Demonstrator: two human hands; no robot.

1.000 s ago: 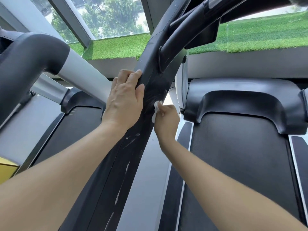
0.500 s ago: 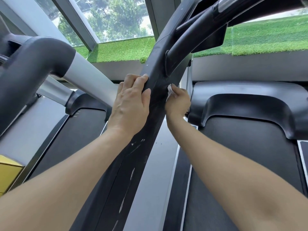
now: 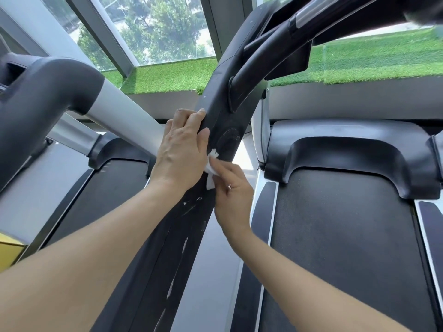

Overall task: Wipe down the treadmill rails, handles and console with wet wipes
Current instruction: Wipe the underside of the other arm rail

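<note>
**Hands on the black treadmill rail, wipe pressed to its right side**

A black rail [image 3: 215,130] runs from the near bottom of the view up and away to the far top, where a handle [image 3: 271,51] joins it. The surface of the rail is worn, with pale scratches on the part nearer to the person.

The left hand [image 3: 182,152] holds the rail from its left side. The fingers are curled over the left edge and the thumb lies along the front face, so the hand grips the rail. The forearm comes in from the near left.

The right hand [image 3: 233,195] is just to the right of the left one and a little nearer. Its fingers are bent and pinch a small white wet wipe [image 3: 212,167], which is crumpled and pressed against the rail. The wipe sits between the two hands, just beside the thumb of the left hand; whether it touches that thumb I cannot tell.

On the right lies a treadmill belt [image 3: 335,236] with a black motor cover [image 3: 347,149] at its far end. On the left, well apart, is another treadmill with a thick grey and black handrail [image 3: 60,92]. Behind both, at the far side, a strip of green artificial grass [image 3: 371,58] lies under a window [image 3: 155,27] with trees outside. A yellow object [image 3: 9,252] shows at the near left edge; it is cut off.
</note>
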